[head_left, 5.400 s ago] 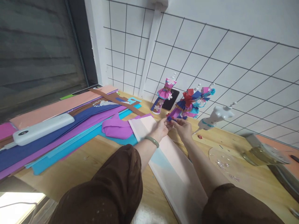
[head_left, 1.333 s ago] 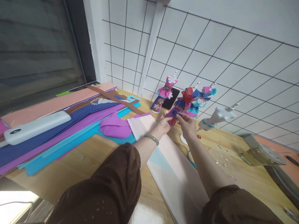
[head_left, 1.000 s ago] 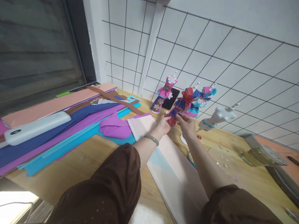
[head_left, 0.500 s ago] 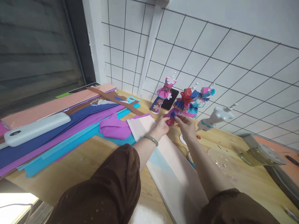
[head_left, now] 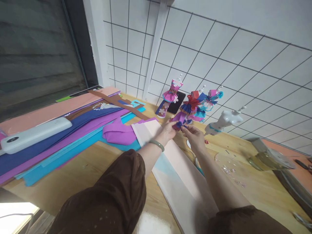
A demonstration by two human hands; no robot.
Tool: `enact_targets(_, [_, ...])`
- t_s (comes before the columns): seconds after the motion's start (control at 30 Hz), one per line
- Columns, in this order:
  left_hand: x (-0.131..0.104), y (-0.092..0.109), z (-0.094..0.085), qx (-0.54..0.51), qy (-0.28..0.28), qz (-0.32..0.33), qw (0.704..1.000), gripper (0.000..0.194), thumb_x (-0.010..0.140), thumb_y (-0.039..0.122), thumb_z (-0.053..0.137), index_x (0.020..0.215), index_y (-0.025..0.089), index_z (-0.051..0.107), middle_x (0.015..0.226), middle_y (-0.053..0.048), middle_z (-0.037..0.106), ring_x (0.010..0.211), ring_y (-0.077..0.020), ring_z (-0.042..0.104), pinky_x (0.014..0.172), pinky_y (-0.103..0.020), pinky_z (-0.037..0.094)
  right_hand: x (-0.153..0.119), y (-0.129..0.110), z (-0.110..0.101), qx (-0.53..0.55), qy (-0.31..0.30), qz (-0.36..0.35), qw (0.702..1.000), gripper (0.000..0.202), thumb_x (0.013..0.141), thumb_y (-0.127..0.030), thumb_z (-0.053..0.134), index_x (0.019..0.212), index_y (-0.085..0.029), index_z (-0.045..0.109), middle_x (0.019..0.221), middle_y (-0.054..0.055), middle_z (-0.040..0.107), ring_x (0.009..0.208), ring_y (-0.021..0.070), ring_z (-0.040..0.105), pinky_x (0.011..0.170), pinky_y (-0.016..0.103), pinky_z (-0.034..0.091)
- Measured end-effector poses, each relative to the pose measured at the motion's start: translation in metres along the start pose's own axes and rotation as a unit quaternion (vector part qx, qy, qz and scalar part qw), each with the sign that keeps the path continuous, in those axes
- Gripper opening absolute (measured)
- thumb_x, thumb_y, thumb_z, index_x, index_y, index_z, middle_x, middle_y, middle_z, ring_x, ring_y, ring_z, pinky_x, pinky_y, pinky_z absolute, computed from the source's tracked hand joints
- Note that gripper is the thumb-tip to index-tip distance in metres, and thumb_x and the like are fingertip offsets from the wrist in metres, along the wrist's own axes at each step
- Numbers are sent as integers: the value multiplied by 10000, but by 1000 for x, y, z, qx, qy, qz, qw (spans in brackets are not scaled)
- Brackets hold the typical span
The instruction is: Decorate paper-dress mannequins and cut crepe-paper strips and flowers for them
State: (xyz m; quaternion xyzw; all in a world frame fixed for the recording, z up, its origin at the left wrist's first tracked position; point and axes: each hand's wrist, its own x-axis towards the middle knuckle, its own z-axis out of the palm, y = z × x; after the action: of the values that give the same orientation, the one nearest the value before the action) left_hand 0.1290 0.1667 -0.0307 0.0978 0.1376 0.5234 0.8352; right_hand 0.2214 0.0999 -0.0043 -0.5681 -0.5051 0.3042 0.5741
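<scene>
Both hands meet at the lower part of a small dress form in a red, blue and purple paper dress (head_left: 192, 101). My left hand (head_left: 168, 131), with a green bangle at its wrist, is closed on the skirt's lower edge. My right hand (head_left: 195, 136) pinches at the dark blue paper trim (head_left: 179, 124) beside it. Behind stand a pink paper dress on a form (head_left: 171, 94) and a pink and blue one (head_left: 212, 99). A bare white dress form (head_left: 225, 121) leans in view right of my right hand.
Stacked coloured paper (head_left: 80, 136) lies at the left with a white device (head_left: 36, 135) on top. Pale paper (head_left: 180, 182) runs beneath my arms. A phone (head_left: 176, 102) leans at the back. A clear dish of beads (head_left: 227, 164) and a tape roll (head_left: 270, 159) are right.
My right hand has moved slightly down at the trim, and more dark blue paper shows between the hands. The whole view has shifted a little.
</scene>
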Motion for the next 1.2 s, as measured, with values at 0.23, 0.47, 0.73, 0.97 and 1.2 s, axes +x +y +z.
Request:
enact_targets(0.23, [1, 0, -3, -4, -13, 3, 1000, 236, 677, -18, 522, 811, 177, 509, 688, 9, 598, 571, -97, 570, 580, -238, 432, 15, 0, 4, 76, 33, 17, 996, 367, 520, -401, 766, 801, -187, 668, 760, 13, 656, 624, 107, 573, 518, 216, 445])
enact_targets(0.47, [-1, 1, -3, -3, -27, -6, 1000, 286, 680, -18, 511, 881, 186, 515, 745, -13, 620, 612, -127, 594, 598, -273, 452, 31, -6, 14, 90, 43, 29, 995, 337, 510, -402, 770, 742, -186, 658, 714, -10, 638, 597, 89, 560, 522, 205, 450])
enact_targets(0.73, [1, 1, -3, -6, -42, -12, 999, 270, 689, -18, 502, 871, 180, 524, 784, -28, 628, 664, -136, 607, 634, -286, 455, 34, -4, 15, 62, 41, 37, 997, 342, 501, -421, 766, 727, -194, 645, 669, -26, 631, 530, 74, 542, 464, 189, 420])
enact_targets(0.97, [0, 2, -3, -6, -44, -13, 999, 243, 682, 1, 524, 848, 178, 529, 771, -25, 622, 662, -137, 602, 624, -285, 450, 34, -5, 14, 54, 31, 29, 998, 333, 526, -433, 744, 738, -199, 639, 671, -25, 642, 535, 89, 552, 469, 207, 406])
enact_targets(1.2, [-3, 3, -2, -2, -46, -18, 999, 231, 682, 18, 528, 846, 180, 527, 756, -20, 614, 665, -137, 597, 631, -295, 454, 33, -4, 13, 53, 32, 26, 998, 370, 516, -412, 758, 788, -189, 645, 707, -19, 645, 579, 89, 562, 488, 196, 398])
